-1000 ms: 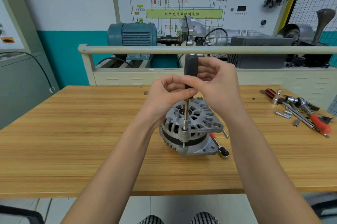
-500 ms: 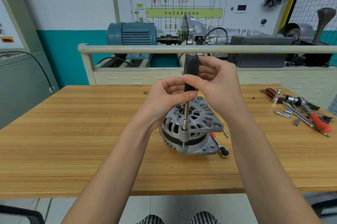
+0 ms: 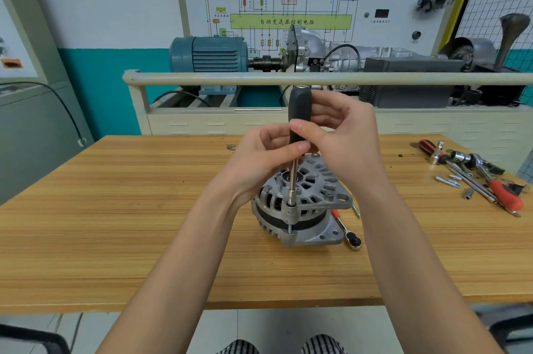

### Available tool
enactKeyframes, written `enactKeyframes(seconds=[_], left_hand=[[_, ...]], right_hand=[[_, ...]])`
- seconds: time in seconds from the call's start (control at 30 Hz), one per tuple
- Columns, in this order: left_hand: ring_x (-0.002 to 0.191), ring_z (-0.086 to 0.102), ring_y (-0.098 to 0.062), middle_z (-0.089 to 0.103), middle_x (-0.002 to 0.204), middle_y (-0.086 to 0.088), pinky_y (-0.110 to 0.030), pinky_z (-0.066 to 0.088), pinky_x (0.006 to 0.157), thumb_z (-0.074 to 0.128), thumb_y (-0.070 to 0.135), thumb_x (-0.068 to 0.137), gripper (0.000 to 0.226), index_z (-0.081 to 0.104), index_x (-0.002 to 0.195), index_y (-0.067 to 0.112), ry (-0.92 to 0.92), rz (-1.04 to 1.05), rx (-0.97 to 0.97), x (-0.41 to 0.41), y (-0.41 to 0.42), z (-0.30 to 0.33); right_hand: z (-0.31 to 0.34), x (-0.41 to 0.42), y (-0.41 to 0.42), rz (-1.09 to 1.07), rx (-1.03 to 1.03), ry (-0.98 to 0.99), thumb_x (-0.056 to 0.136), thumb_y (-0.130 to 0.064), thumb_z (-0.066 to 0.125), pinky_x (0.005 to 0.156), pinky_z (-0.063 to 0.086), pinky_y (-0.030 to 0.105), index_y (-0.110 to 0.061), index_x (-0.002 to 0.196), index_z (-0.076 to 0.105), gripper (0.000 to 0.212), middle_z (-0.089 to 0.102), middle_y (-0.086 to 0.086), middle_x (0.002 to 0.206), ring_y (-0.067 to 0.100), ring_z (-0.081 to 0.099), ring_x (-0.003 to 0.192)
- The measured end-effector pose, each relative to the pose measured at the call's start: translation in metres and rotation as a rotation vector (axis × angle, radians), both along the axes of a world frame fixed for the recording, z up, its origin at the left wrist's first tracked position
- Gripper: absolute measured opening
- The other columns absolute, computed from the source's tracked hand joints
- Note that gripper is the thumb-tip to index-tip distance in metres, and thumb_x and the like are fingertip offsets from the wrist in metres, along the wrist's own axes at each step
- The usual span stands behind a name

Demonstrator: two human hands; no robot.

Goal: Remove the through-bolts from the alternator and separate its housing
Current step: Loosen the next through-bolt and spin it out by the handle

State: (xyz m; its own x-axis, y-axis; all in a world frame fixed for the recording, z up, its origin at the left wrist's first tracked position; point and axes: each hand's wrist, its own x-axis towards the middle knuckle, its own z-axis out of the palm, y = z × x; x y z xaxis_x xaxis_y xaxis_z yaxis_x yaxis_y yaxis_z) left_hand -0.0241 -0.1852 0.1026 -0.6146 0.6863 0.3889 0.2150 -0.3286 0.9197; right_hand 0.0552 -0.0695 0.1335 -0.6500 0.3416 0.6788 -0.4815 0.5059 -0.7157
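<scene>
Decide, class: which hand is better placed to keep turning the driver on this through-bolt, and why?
Probably the right hand: its fingers wrap the black handle of the nut driver. The left hand pinches lower, where handle meets shaft, better for steadying it over the alternator.

Both your forearms reach in from below and meet mid-frame; your right hand [image 3: 343, 137] has fingers and thumb curled round the black handle; your left hand [image 3: 265, 156] sits just below it, thumb pinching the same tool.
</scene>
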Motion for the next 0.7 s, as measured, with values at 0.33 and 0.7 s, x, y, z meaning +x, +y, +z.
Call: enactKeyframes(seconds=[0.33, 0.7], left_hand=[[0.082, 0.070, -0.021, 0.073, 0.082, -0.005, -0.035, 0.056, 0.080, 0.078, 0.006, 0.060, 0.030, 0.064, 0.086, 0.008, 0.015, 0.164, 0.072, 0.0001, 0.0053, -0.0026], [0.076, 0.069, -0.019, 0.073, 0.078, -0.007, -0.029, 0.056, 0.076, 0.075, 0.007, 0.058, 0.032, 0.069, 0.089, 0.001, -0.023, 0.164, 0.073, -0.0009, 0.0046, -0.0037]], right_hand=[[0.0005, 0.0001, -0.0040, 0.032, -0.001, -0.048, 0.072, -0.013, 0.083, 0.078, 0.055, 0.024, -0.018, 0.109, 0.064, 0.042, 0.069, -0.009, 0.093, 0.007, 0.067, 0.087], [0.0006, 0.0033, -0.0046, 0.103, 0.000, -0.078, 0.078, -0.006, 0.076, 0.090, 0.054, 0.034, -0.013, 0.116, 0.061, 0.042, 0.068, -0.002, 0.101, 0.014, 0.066, 0.098]])
